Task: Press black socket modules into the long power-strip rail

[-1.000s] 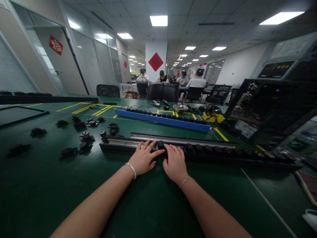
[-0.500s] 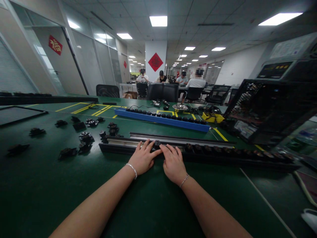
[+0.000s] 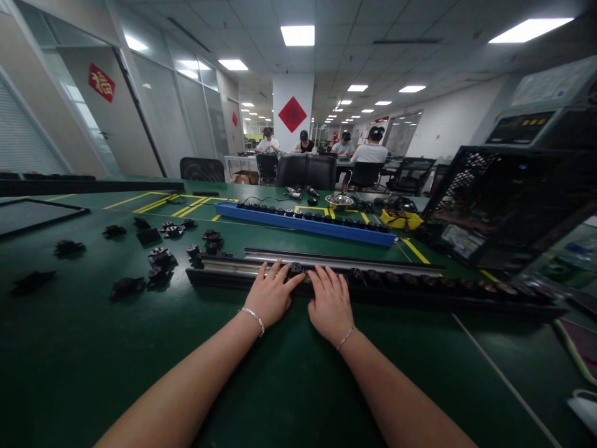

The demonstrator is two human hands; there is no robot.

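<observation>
The green tabletop (image 3: 289, 386) stretches out in front of me. Across it lies a long black rail (image 3: 219, 280), with a blue tray (image 3: 298, 228) behind it. My left hand (image 3: 268, 297) rests at the rail, fingers spread; my right hand (image 3: 332, 308) lies just beside it, fingers slightly apart. Between their fingertips, a small black block (image 3: 296, 268) sits at the rail; I can't tell whether either hand touches it.

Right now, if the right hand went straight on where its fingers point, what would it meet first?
The right hand would probably meet the silvery rail just behind the near black rail; the blue tray lies farther on. Height and gap are hard to judge from one view.
</observation>
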